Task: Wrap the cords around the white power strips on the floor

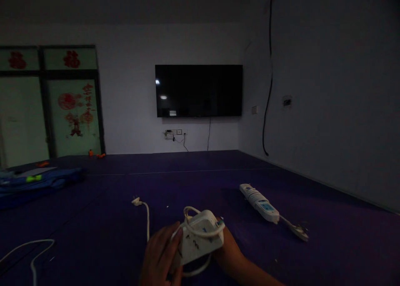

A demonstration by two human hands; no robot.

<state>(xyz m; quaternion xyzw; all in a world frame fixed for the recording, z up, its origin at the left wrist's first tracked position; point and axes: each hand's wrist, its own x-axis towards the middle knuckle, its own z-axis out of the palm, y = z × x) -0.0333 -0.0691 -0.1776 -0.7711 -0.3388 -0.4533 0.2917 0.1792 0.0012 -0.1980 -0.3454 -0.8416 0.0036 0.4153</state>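
Both my hands hold a white power strip (200,240) low in the middle of the view, above a dark purple floor mat. My left hand (161,257) grips its near left side, fingers curled around it and its white cord. My right hand (226,250) holds the right end from below. The cord is looped over the strip's top; its free length runs left to a white plug (136,201) lying on the mat.
A second white power strip (259,202) with its plug (300,231) lies on the mat to the right. A white cable (31,252) curls at the lower left. Blue items (34,181) sit at far left. A wall-mounted TV (198,90) hangs ahead.
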